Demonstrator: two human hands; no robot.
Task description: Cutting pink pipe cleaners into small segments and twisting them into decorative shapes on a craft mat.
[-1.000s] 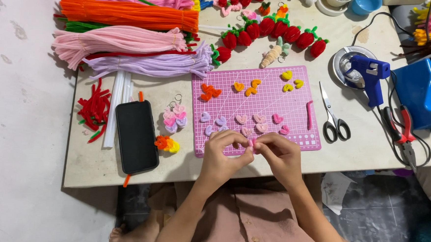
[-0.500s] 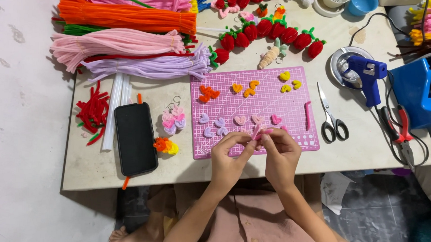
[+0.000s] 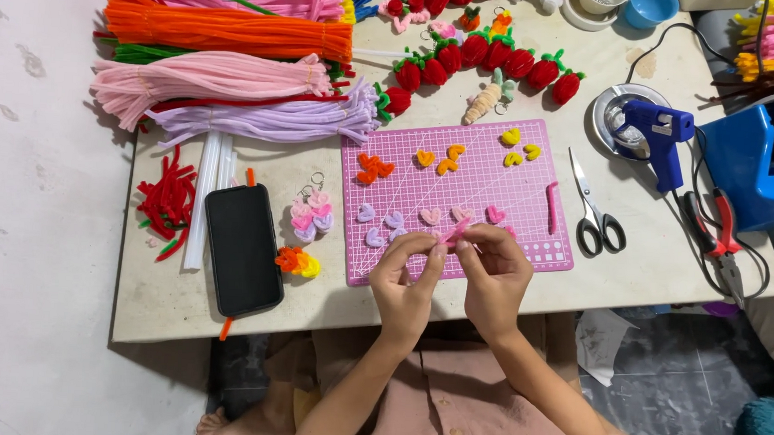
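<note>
- Both hands are meeting over the near edge of the purple cutting mat (image 3: 530, 176), and I'm using that mat as the reference for everything else.
- The left hand (image 3: 404, 285) is pinching one end of a short pink pipe cleaner piece (image 3: 457, 231) between thumb and fingertips, fingers nearly closed on it.
- The right hand (image 3: 493, 276) is pinching the other end the same way, thumb and forefinger tight, the rest of the fingers curled loosely under.
- So the pink piece is sitting right between the two sets of fingertips, just above the mat's near edge, looking slightly bent.
- My take on doing this bit well: keep the grips close to the bend point so the wire is folding where you want it, and go slowly so the fuzz isn't getting crushed.
- I'd also keep matching it against the finished pink hearts (image 3: 462, 215) lying on the mat just beyond the fingers, for shape.
- Left of the mat a black phone (image 3: 243, 248) is lying flat.
- Right of the mat the scissors (image 3: 595, 211) are resting, with the blue glue gun (image 3: 660, 135) further right and back.
- Behind the mat a row of red strawberries (image 3: 492, 60) is lined up.
</note>
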